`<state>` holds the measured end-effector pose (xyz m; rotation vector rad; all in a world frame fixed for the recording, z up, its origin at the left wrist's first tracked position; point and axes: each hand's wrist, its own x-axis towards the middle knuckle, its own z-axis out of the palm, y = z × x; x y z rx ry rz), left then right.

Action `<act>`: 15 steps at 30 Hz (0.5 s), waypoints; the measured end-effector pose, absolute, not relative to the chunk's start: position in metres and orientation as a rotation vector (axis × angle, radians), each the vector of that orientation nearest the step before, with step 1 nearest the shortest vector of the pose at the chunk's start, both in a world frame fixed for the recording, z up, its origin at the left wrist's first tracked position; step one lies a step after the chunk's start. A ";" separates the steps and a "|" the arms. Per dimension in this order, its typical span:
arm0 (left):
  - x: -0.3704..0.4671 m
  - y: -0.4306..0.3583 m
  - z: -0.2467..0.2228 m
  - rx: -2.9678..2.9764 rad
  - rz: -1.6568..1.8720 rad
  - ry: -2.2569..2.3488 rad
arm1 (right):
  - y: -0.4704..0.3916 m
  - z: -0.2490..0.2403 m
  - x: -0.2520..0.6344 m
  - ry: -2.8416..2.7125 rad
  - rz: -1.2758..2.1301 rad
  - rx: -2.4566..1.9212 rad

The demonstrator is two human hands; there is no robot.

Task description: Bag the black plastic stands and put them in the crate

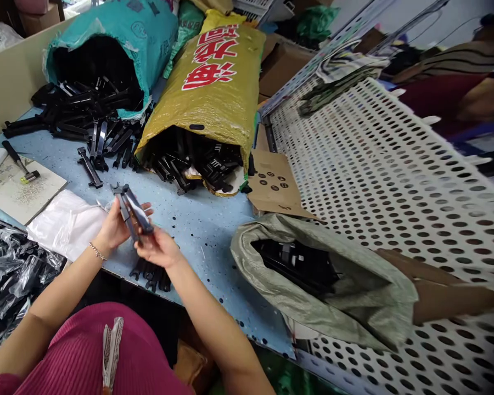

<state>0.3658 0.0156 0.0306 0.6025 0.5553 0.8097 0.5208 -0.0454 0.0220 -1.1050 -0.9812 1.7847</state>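
Observation:
Two long black plastic parts [132, 213] are held up over the blue table, side by side and tilted. My left hand [116, 225] grips them at the left side, thumb near the upper end. At the lower end, my right hand [158, 246] has its fingers around the same parts. Under my wrists, several black parts [151, 274] lie at the table's front edge, partly hidden by my hand. A stack of clear plastic bags [68, 225] lies beside my left hand. One single black part [89, 167] rests farther back on the table.
A teal sack [148, 49] and a yellow sack [214, 82] spill black parts across the back. A hammer [20, 162] lies on a board [45, 186] at left. Bagged parts [8, 285] fill the lower left. A grey-green sack [354, 291] stands at right, before a perforated panel [395, 164].

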 end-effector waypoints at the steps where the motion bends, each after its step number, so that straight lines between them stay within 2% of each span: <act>1: 0.368 0.011 0.040 0.588 0.783 0.530 | -0.060 0.023 0.517 -1.018 1.865 -1.040; 3: 0.367 -0.002 0.059 0.663 0.773 0.608 | -0.079 0.030 0.514 -1.196 1.724 -1.188; 6: 0.360 -0.023 0.081 0.862 0.756 0.790 | -0.083 0.046 0.521 -1.494 0.851 -1.602; 9: 0.354 -0.034 0.090 0.977 0.660 0.842 | -0.069 0.061 0.533 -1.762 0.155 -1.608; 12: 0.353 -0.033 0.090 1.033 0.635 0.871 | -0.057 0.068 0.538 -1.971 -0.072 -1.544; 15: 0.352 -0.026 0.087 1.063 0.694 0.933 | -0.062 0.068 0.530 -1.998 0.074 -1.604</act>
